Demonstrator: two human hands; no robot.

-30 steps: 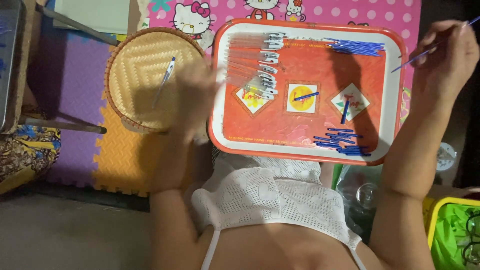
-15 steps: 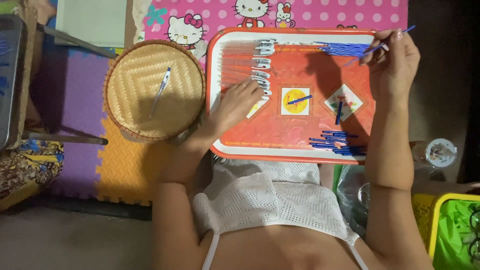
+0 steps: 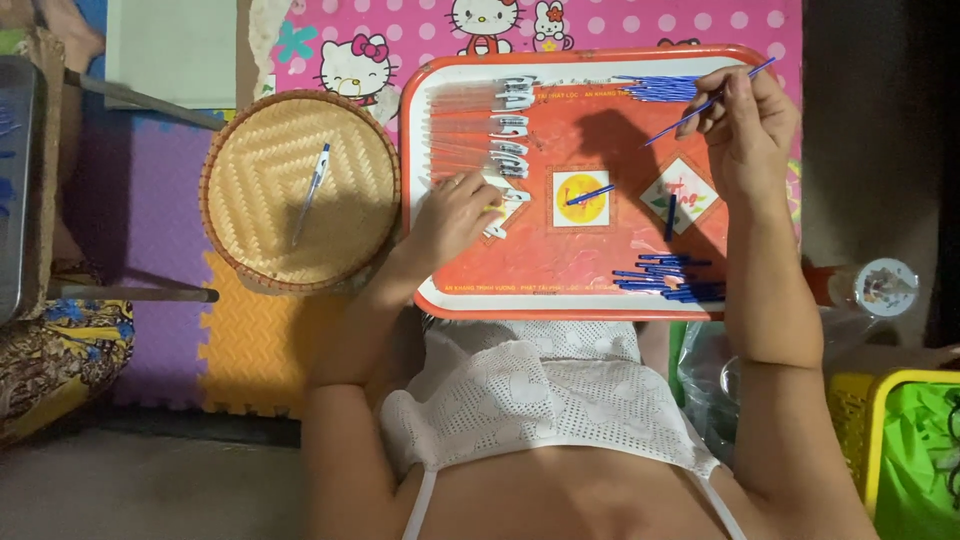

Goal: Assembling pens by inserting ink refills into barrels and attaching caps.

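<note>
An orange tray lies in front of me on a pink cartoon mat. My left hand rests on the tray's left side, fingers closed on a clear pen barrel at the lower end of a row of clear barrels with white clips. My right hand is over the tray's upper right, pinching a thin blue refill that points up to the right. More blue refills lie in a pile at the top and another at the lower right. Two single refills lie mid-tray.
A round woven basket lid with one finished pen sits left of the tray. Foam floor tiles lie beneath. A yellow and green bin and a clear bottle are at the right. A metal frame stands at the far left.
My left hand came off the basket onto the tray's row of barrels and took one. My right hand moved in from the tray's right edge with a blue refill.
</note>
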